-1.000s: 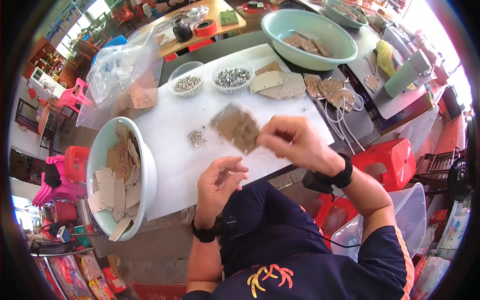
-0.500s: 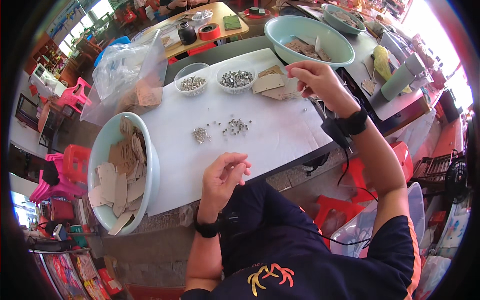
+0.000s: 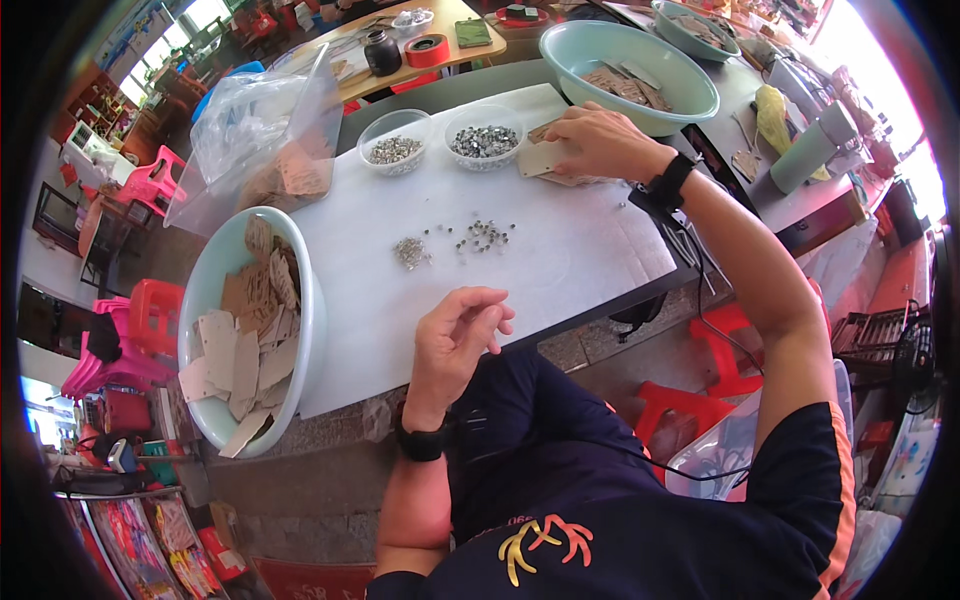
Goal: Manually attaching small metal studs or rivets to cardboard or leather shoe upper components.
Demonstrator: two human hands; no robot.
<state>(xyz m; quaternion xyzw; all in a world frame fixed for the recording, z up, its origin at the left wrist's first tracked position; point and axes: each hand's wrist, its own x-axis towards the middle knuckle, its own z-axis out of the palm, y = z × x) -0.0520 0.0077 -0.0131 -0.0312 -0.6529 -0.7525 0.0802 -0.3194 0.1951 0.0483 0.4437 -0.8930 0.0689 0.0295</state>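
Observation:
My right hand (image 3: 605,145) reaches over a small pile of flat beige leather-like pieces (image 3: 540,160) at the far right of the white-covered table. Its thumb and fingers bend round the upper pieces, and the palm hides part of the pile. Near the front edge, my left hand (image 3: 462,345) hovers with loosely curled fingers, thumb apart from them, and nothing visible in it. Beyond it lie a heap of small silvery studs (image 3: 411,252) and a scatter of darker metal studs (image 3: 486,237). Two clear tubs of metal studs, one left (image 3: 395,150) and one right (image 3: 485,143), stand behind.
A pale-green basin (image 3: 312,350) full of flat pieces stands at the left edge, another basin (image 3: 705,110) at the back right. A clear plastic bin (image 3: 330,130) sits back left. A green bottle (image 3: 815,148) and a black cable (image 3: 705,325) are at the right.
My right hand has lowered and moved left onto the pile of flat pieces, its fingers now bent over them. My left hand has stayed nearly in place, slightly higher. The view has shifted a little.

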